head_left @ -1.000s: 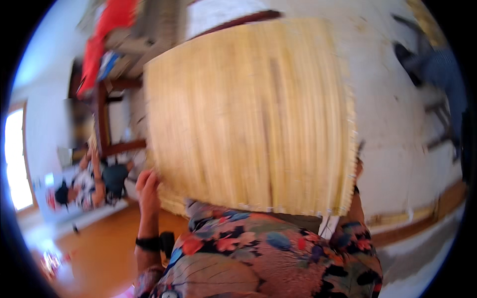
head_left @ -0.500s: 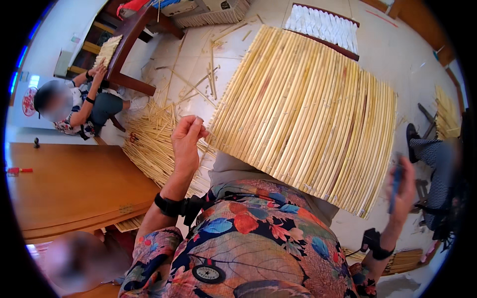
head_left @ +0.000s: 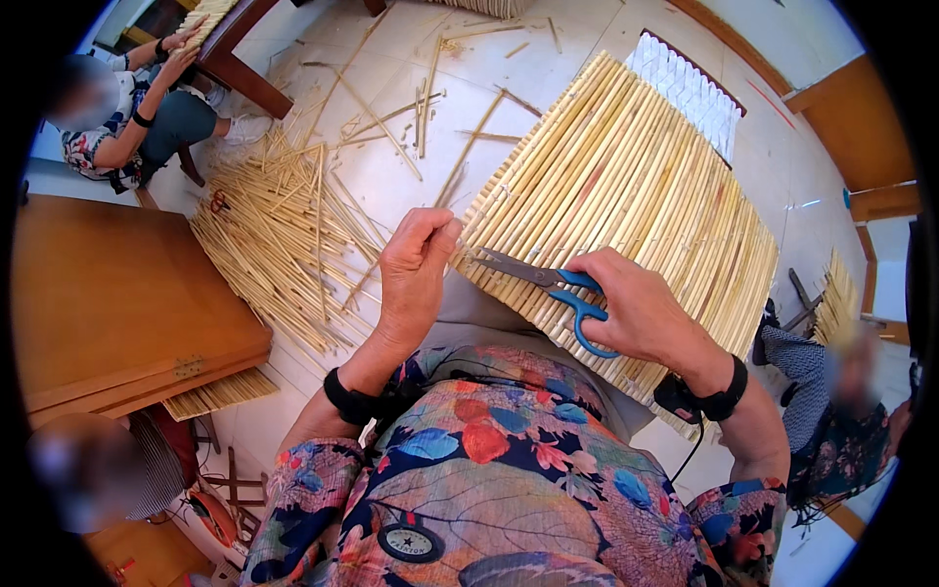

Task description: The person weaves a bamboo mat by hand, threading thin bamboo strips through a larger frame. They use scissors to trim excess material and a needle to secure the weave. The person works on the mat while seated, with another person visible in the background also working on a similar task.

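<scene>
A mat of pale reed stalks (head_left: 626, 196), tied side by side in rows, lies slanted across my lap. At its left edge my left hand (head_left: 416, 269) is closed in a pinch; what the fingertips hold is too small to make out. My right hand (head_left: 636, 303) grips scissors (head_left: 585, 311) with blue handles, fingers through the loops. Their dark blades lie slightly apart over the mat's near left corner, pointing toward my left hand.
Loose reed stalks (head_left: 293, 245) heap on the floor at left, with red-handled scissors (head_left: 219, 202) on them. A white panel (head_left: 690, 93) lies beyond the mat. A wooden cabinet (head_left: 127, 303) stands at left. A co-worker handles another mat (head_left: 203, 22) upper left; others sit lower left and right.
My right hand has swung in from the far right with the scissors, over the mat's near left corner. The left hand stays pinched at the mat's edge. The view has shifted.
</scene>
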Demonstrator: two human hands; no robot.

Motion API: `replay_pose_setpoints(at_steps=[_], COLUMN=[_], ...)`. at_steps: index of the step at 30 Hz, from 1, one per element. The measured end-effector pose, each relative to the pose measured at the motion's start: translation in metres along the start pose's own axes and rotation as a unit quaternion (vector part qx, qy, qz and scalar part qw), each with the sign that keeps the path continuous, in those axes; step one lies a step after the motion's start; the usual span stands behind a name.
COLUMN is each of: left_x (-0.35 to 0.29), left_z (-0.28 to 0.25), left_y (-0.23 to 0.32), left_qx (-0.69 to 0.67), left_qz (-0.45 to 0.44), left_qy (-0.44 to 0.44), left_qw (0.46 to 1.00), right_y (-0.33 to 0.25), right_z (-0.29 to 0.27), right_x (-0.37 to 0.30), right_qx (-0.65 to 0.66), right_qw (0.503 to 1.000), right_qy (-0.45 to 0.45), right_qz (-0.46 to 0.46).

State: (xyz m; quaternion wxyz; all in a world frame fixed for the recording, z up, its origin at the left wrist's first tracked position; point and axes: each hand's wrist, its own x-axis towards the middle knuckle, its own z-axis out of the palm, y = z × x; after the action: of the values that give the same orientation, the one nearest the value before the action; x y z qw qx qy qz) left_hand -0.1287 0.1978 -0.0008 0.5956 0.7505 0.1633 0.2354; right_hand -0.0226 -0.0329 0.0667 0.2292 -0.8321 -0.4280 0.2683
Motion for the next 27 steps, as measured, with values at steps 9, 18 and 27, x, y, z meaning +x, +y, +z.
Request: replay_pose_setpoints(at_steps=[9, 18, 27], left_x=[0.001, 0.009, 0.014], left_z=[-0.003, -0.010, -0.010], left_y=[0.008, 0.021, 0.037], left_qx=[0.036, 0.268, 0.106], left_qz=[-0.019, 0.181, 0.129], left_qy=[-0.015, -0.052, 0.015], left_qw=[0.999, 0.945, 0.986], right_y=[-0.006, -0.010, 0.006], right_z=[0.001, -0.004, 0.008], right_x=[0.029, 0.042, 0.049], right_qx=[0.001, -0.014, 0.017], right_qw=[0.998, 0.997, 0.996], right_qy=[-0.062, -0.081, -0.084], right_qz=[0.009, -0.004, 0.001])
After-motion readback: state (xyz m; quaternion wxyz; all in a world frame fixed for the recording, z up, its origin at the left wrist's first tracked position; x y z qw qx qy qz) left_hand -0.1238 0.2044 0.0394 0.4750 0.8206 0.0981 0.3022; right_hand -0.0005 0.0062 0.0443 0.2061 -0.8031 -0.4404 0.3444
